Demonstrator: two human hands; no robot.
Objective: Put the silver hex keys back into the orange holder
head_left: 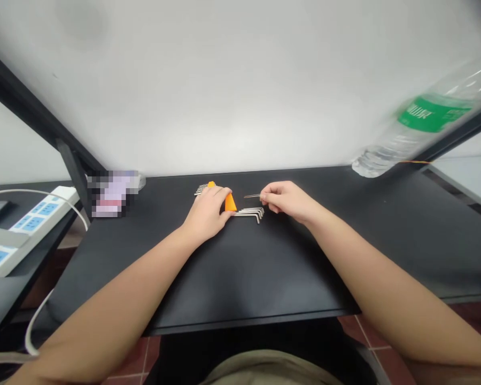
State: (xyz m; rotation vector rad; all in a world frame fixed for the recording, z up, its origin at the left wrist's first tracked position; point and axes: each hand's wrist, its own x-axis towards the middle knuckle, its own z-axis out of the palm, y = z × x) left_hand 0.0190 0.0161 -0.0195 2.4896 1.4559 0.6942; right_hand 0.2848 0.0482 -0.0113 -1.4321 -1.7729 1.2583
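An orange hex key holder (230, 203) lies on the black table, with my left hand (211, 210) closed over it. Several silver L-shaped hex keys (253, 212) stick out of its right side, their bent ends pointing toward me. More short key ends (201, 189) show at the holder's far left. Just right of the holder, my right hand (282, 199) pinches a single thin hex key (251, 196), whose tip points left. That key is apart from the others. My left palm hides the middle of the holder.
A large clear bottle with a green label (433, 114) stands at the back right. A pixelated pinkish object (113, 193) lies at the back left. On the left surface are a white power strip (38, 222) and a white cable (34, 326). A white wall (240, 107) rises behind the black table (240, 283).
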